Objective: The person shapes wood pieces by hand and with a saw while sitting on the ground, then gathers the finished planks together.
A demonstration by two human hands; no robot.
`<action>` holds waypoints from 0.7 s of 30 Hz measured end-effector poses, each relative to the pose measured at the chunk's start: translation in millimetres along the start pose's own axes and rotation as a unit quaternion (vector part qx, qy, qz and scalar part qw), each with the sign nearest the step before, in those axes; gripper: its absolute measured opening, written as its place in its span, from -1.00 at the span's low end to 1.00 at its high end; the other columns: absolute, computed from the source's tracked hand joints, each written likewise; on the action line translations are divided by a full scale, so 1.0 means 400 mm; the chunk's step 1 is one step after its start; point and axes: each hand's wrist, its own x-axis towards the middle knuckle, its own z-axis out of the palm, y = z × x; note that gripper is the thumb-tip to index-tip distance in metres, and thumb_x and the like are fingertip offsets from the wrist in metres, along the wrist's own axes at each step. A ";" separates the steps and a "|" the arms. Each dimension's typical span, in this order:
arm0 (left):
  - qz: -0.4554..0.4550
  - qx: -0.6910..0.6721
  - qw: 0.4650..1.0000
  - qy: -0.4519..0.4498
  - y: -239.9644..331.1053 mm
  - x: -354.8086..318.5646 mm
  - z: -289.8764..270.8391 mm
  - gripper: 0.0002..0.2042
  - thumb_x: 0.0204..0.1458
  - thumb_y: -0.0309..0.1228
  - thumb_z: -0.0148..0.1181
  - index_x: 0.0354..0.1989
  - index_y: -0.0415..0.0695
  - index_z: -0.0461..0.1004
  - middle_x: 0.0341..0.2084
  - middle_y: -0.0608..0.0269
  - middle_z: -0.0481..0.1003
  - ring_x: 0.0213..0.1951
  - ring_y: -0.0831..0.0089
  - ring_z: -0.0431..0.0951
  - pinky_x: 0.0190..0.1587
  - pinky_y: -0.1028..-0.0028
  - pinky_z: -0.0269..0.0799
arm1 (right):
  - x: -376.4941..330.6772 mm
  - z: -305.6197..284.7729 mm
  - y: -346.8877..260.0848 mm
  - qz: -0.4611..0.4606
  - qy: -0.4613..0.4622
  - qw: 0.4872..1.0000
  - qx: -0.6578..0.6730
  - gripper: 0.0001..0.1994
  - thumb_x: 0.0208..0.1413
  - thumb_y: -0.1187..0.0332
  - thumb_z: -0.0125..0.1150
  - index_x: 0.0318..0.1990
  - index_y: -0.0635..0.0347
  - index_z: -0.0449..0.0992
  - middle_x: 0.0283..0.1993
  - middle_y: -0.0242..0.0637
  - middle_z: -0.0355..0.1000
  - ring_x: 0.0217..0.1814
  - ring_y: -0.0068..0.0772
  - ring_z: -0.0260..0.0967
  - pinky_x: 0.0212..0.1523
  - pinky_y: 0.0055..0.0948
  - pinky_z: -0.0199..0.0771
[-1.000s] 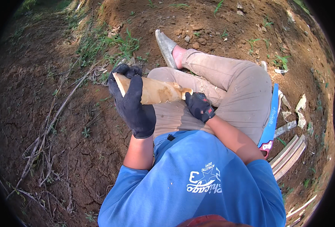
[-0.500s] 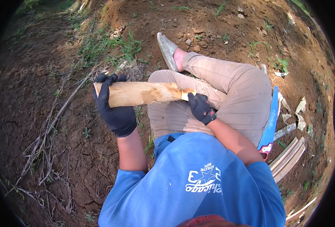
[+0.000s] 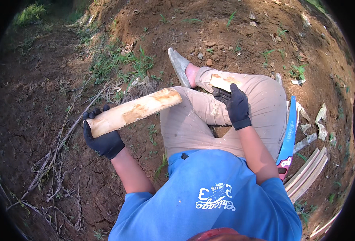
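My left hand (image 3: 104, 141), in a black glove, grips the left end of a long pale wooden slab (image 3: 135, 111) with brown stains. The slab looks slightly curved and slants up to the right, its far end over my left knee. My right hand (image 3: 237, 106), also gloved in black, holds a short pale wooden piece (image 3: 224, 82) with a brown patch above my right shin. The two pieces are apart. My right thumb lies at the short piece's edge; the fingers beneath are partly hidden.
A blue-bladed handsaw (image 3: 288, 132) with a red handle lies at my right, beside several pale wooden strips (image 3: 306, 174). Peeled scraps (image 3: 322, 120) lie beyond it. Dry twigs (image 3: 51, 160) spread over the soil at left. A grass tuft (image 3: 135, 62) grows ahead of my knee.
My right hand has moved right and away with the short piece, which was at the slab's right end before. My left hand has shifted left and down, tilting the slab.
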 end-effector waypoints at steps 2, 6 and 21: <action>0.004 -0.015 1.000 0.005 0.016 0.014 -0.014 -0.55 0.23 -0.11 0.15 0.12 -0.20 0.51 -0.04 0.06 0.60 0.09 0.10 0.61 0.40 -0.28 0.31 | -0.024 -0.006 -0.098 0.005 0.012 0.999 0.045 -0.47 0.52 0.11 -0.02 0.26 0.55 0.42 0.01 0.18 0.65 -0.05 -0.13 0.70 0.05 -0.21 0.74; 0.002 -0.031 1.000 0.002 -0.003 0.026 0.029 -0.50 0.19 -0.13 0.17 0.18 -0.25 0.47 0.10 -0.06 0.56 0.22 0.01 0.53 0.50 -0.26 0.16 | -0.102 -0.093 -0.304 -0.070 0.064 0.995 0.022 -0.51 0.50 0.13 0.06 0.26 0.48 0.45 0.07 0.14 0.63 0.02 -0.12 0.68 0.12 -0.15 0.69; -0.130 -0.161 0.970 -0.124 -0.236 0.022 0.266 -0.46 0.26 -0.15 0.09 0.33 -0.22 0.42 0.20 0.04 0.55 0.32 0.03 0.49 0.54 -0.37 0.00 | -0.561 -0.446 -0.500 -0.062 0.474 0.677 -0.560 -0.07 0.14 -0.09 0.50 0.57 0.12 0.24 0.48 0.10 0.37 0.48 0.09 0.40 0.43 0.02 0.39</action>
